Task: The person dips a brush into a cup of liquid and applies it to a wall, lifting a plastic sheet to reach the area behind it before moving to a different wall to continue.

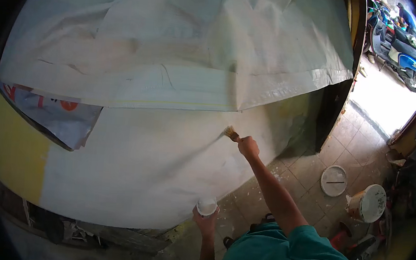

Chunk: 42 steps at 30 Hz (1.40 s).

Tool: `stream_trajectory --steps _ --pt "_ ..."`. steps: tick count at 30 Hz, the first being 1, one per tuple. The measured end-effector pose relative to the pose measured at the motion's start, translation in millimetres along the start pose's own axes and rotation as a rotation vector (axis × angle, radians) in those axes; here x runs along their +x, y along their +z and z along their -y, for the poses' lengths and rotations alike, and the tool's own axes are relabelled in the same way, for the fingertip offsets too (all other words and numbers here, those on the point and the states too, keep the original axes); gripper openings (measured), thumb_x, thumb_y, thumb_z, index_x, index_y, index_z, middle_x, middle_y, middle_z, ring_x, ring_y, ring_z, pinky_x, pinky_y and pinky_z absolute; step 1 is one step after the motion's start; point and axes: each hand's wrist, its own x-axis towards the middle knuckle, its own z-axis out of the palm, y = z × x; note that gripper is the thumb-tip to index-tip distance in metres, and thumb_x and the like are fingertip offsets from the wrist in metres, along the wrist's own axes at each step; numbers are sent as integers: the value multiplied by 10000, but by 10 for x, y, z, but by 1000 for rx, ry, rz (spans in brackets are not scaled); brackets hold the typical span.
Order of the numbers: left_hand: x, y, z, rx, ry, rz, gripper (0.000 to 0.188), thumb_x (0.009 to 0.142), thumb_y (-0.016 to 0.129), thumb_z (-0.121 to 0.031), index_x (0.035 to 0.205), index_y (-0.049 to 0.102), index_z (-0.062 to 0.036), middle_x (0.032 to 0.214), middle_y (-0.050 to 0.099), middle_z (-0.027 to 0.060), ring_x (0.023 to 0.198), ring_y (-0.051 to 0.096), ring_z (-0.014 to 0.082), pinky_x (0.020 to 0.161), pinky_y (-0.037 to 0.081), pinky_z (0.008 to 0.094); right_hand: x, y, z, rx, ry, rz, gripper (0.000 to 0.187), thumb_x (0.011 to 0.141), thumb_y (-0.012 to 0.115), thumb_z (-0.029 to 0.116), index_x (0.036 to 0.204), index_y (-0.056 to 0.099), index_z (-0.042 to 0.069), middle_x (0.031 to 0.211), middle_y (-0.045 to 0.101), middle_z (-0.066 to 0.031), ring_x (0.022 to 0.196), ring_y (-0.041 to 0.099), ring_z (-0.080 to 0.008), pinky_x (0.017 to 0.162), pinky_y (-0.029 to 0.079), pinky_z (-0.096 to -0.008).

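Observation:
My right hand (248,147) grips a paintbrush (231,133) with light bristles. Its tip touches, or nearly touches, a wall (138,149) coated white, just below the hanging sheet. Lower down, my left hand (205,221) is wrapped round a small white cup (207,206) held upright near the wall; white shows inside it, though how full it is I cannot tell. A yellow area (16,149) borders the white coat at the left.
A large pale plastic sheet (175,54) drapes over the upper wall. To the right, a round white lid (334,181) and a white bucket (368,203) rest on the paint-spotted tiled floor (307,172). Beyond the open doorway stands a blue scooter (404,57).

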Motion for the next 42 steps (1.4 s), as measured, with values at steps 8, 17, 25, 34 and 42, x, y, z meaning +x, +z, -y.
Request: stream_trajectory --steps 8,17,25,34,42 --pt "-44 -13 69 -17 -2 -65 677 618 852 -119 1171 479 -4 1092 557 100 990 565 206 843 458 352 153 -214 -71 -141 -3 -6 405 831 556 375 1023 646 30 1050 651 -204 1001 622 -362 824 496 -441" --pt "-70 20 260 -160 -22 -3 689 608 866 -147 1163 482 -4 1075 558 96 970 562 205 829 461 356 -356 -723 1059 490 -553 -49 344 891 535 368 896 676 54 799 629 -233 794 620 -411 665 481 -463" --pt "-50 231 -17 -136 -74 63 696 591 872 -129 1156 488 4 1060 572 90 963 567 203 840 465 363 -220 -508 691 259 -463 -160 435 891 525 454 936 664 44 780 637 -218 774 622 -395 685 481 -450" --pt "-183 -100 225 -47 42 -1 667 591 857 -92 1149 501 -8 1061 572 92 958 578 208 819 479 349 -135 373 -570 1 16 118 410 854 551 398 952 660 16 966 651 -238 951 623 -395 784 501 -466" --pt "-135 28 39 -101 26 51 631 624 844 -74 1137 485 8 1045 556 98 936 581 187 777 504 363 -638 -673 681 321 -452 -84 301 902 545 326 940 688 63 719 627 -213 660 629 -377 604 479 -446"
